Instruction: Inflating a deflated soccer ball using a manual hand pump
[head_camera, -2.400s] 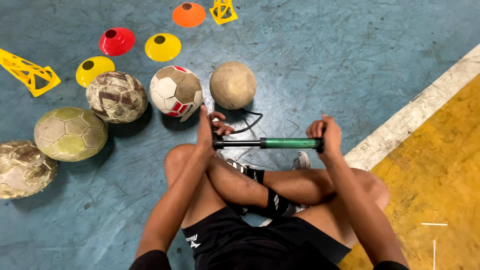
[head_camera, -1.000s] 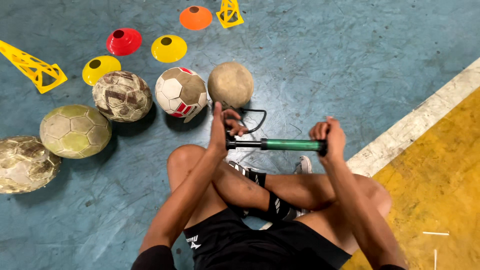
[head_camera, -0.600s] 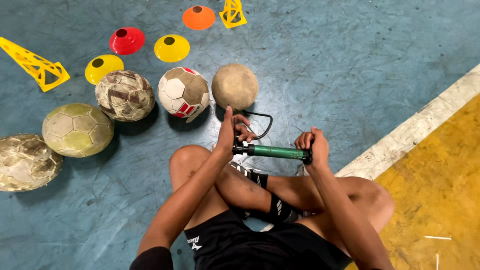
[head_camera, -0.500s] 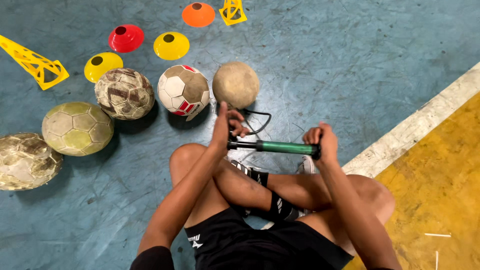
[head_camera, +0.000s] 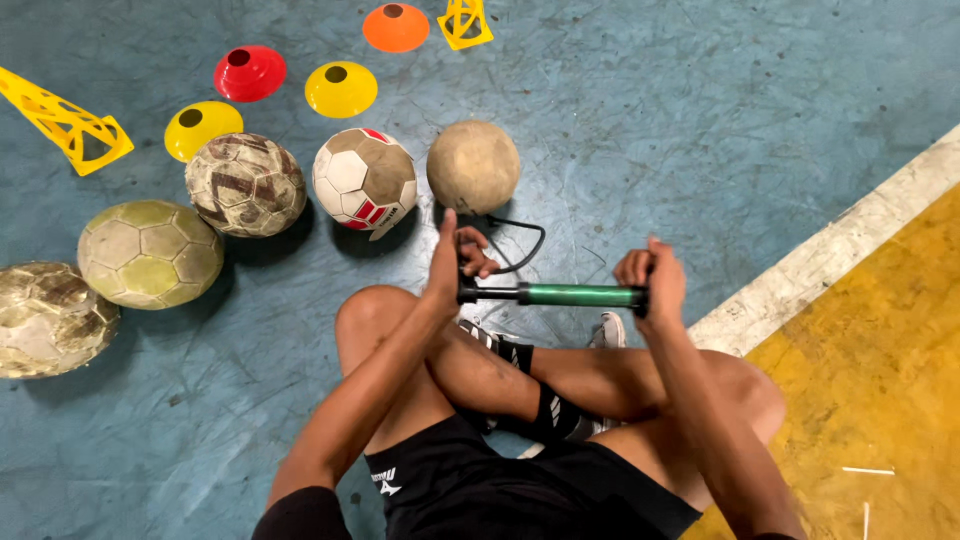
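Since half a second ago we have drawn our right hand (head_camera: 652, 282) outward along the green-barrelled hand pump (head_camera: 560, 295), both it and our left hand (head_camera: 452, 262) gripping its ends, just below the tan worn ball (head_camera: 473, 166).

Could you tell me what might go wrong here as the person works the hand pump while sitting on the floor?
The black hose curls loosely from the pump toward the plain tan ball; a hard stroke could tug it off. The pump hangs in the air between the left hand and right hand, so it may twist or bend. The tan ball rests free on the floor and could roll away.
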